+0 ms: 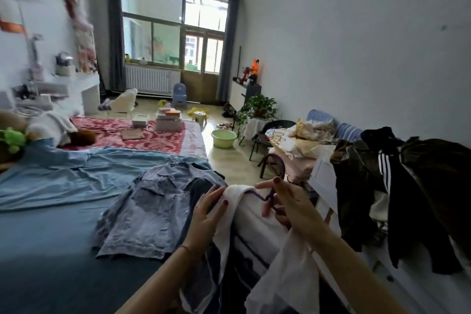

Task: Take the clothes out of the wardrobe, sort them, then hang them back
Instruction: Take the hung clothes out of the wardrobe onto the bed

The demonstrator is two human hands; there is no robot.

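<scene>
White garment [257, 227] ×1 | purple hanger [271, 195] ×1 | both hands gripping: left hand [207, 208] garment, right hand [285, 201] hanger

Both bare forearms reach forward from the lower edge. Left hand [207, 208]: fingers curled, pinching the white garment [257, 227] at its shoulder. Right hand [285, 201]: raised slightly higher, thumb and fingers gripping the purple hanger [270, 196]. Hands near, not touching.

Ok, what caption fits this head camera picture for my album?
Both hands, left hand and right hand, work a purple hanger on a white garment beside a denim jacket.
</scene>
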